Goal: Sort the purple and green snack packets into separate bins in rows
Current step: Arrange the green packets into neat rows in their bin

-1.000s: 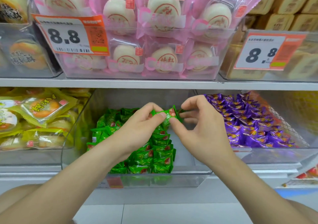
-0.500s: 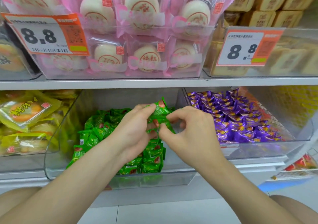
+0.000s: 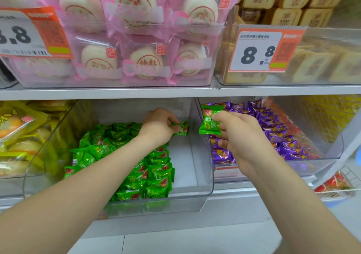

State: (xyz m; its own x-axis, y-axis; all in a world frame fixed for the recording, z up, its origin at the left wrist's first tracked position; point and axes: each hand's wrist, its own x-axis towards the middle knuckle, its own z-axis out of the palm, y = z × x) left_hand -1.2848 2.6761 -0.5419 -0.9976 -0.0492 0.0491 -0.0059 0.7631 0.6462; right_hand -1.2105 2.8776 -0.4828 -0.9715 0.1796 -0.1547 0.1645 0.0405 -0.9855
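Hands (image 3: 197,128) parted, each pinching green packet (image 3: 210,123), clear bin (image 3: 203,175)

Bright, even shop light, faint shadows; slight overall softness, wide-angle bending toward the edges.

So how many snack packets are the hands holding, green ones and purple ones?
Green: 2, one packet in the left hand, another packet in the right hand
Purple: 0 visibly held
Total: 2
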